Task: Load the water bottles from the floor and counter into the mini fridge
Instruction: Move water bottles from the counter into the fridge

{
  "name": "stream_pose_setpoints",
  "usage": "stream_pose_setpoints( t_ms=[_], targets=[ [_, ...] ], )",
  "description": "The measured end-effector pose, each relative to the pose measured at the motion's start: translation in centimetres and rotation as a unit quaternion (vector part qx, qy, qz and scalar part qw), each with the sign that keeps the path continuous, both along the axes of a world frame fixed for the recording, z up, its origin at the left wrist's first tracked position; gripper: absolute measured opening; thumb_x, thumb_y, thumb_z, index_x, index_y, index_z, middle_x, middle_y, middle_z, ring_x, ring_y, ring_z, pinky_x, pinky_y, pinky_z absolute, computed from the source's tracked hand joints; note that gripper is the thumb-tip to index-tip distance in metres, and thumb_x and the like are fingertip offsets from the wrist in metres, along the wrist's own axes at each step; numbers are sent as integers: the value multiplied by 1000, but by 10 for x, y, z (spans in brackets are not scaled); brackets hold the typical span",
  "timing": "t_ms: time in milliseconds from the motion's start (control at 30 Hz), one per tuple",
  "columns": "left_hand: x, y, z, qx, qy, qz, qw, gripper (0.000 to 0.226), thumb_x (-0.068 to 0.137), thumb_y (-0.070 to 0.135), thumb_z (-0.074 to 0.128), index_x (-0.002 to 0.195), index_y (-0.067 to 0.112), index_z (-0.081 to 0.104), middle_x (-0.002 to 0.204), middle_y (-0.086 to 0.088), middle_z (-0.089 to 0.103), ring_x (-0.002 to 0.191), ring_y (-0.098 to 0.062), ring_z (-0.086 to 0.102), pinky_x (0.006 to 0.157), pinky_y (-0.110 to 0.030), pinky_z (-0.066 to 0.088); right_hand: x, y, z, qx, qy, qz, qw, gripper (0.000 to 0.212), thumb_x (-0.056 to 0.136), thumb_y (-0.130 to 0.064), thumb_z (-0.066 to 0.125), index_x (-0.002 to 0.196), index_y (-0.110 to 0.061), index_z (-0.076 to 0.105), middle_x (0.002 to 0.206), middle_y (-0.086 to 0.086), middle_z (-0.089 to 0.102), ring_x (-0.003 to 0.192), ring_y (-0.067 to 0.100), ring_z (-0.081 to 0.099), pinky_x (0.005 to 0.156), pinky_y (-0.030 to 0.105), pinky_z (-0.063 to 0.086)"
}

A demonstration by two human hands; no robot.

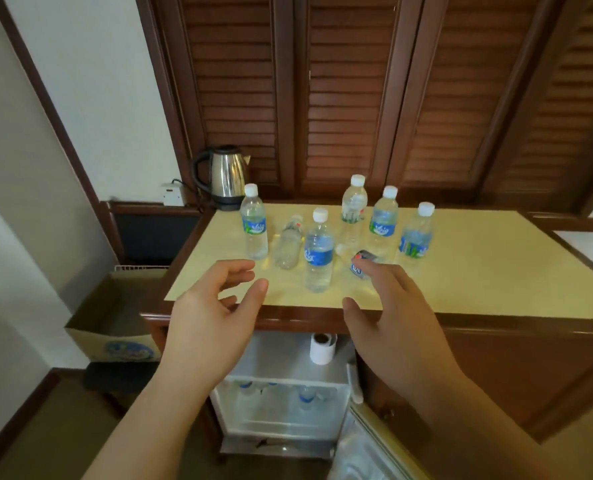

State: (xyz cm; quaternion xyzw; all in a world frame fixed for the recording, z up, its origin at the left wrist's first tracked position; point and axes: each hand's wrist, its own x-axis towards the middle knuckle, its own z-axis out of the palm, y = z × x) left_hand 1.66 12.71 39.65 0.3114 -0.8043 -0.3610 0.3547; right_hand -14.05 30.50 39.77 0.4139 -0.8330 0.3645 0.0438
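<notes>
Several clear water bottles with white caps and blue labels stand on the yellow counter top [478,268]; the nearest upright bottle [319,251] is between my hands. Two more bottles lie on their sides: a label-less one [289,245] and one [359,263] just beyond my right fingertips. My left hand [212,313] hovers open over the counter's front edge, holding nothing. My right hand [392,317] is open too, fingers spread, close to the lying bottle. Below, the mini fridge [281,362] stands open with a few bottles [305,396] inside.
A steel kettle [224,176] stands at the counter's back left by a wall socket. A toilet roll [322,348] sits on the fridge top. The fridge door [367,448] hangs open at lower right. A cardboard box [115,327] stands left of the counter. Louvred doors rise behind.
</notes>
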Motion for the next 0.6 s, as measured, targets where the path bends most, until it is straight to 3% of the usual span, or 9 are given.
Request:
stream_pose_setpoints(
  t_ms=[133, 267, 400, 500, 600],
  targets=[
    [-18, -28, 13, 0, -18, 4, 1000, 30, 92, 43, 72, 121, 42, 64, 105, 27, 67, 103, 24, 56, 75, -3, 42, -28, -43, 16, 14, -4, -12, 1000, 62, 97, -43, 62, 152, -38, 35, 146, -13, 44, 131, 9, 47, 97, 19, 41],
    [-53, -85, 24, -23, -60, 7, 998, 39, 91, 47, 71, 128, 42, 61, 112, 21, 67, 111, 3, 61, 89, -23, 52, -58, -99, 25, 35, -13, -37, 999, 62, 98, -46, 59, 153, -41, 32, 151, -4, 45, 130, 17, 51, 102, 32, 49],
    [-112, -156, 32, -76, -103, -14, 992, 54, 93, 49, 68, 144, 42, 50, 136, 5, 61, 124, -14, 58, 94, -28, 48, -89, -152, 21, 60, -19, -73, 995, 62, 98, -45, 59, 154, -38, 33, 147, 5, 49, 127, 27, 55, 104, 46, 52],
    [-163, -205, 35, -99, -168, -26, 980, 71, 92, 53, 67, 155, 44, 36, 152, -8, 48, 136, -29, 51, 109, -43, 47, -109, -178, 12, 66, -27, -116, 991, 59, 98, -42, 59, 152, -38, 37, 143, 8, 50, 126, 30, 55, 101, 48, 53],
    [-205, -248, 27, -133, -260, -51, 955, 79, 94, 58, 61, 161, 39, 24, 156, -13, 47, 138, -34, 50, 109, -46, 46, -121, -191, 0, 47, -40, -133, 989, 55, 97, -40, 61, 149, -39, 42, 133, 5, 55, 119, 27, 57, 98, 46, 53]
  ],
)
